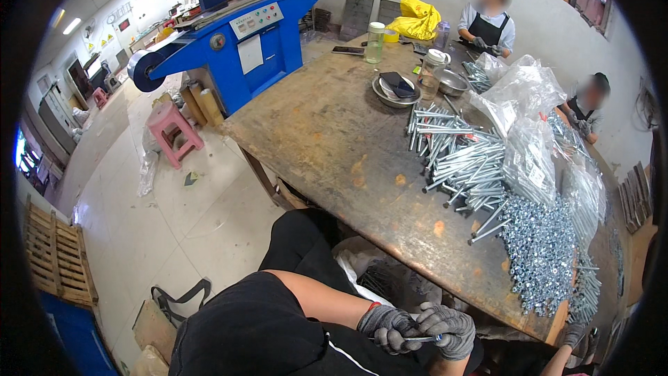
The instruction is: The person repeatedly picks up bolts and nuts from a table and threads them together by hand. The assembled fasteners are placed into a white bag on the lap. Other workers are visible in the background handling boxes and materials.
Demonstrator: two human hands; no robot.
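Observation:
Both of my hands wear grey knit gloves and meet low in front of my lap, beside the table's near edge. My left hand is closed around one end of a silvery metal bolt. Around the bolt's other end, my right hand is closed; a small bluish piece shows at that tip, too small to make out. On the table close by lie a heap of small zinc-coloured nuts and a pile of long bolts.
Clear plastic bags stand behind the piles on the wooden table. Metal bowls and bottles sit farther back. Two people work across it; another gloved hand shows lower right. A blue machine and pink stool stand left.

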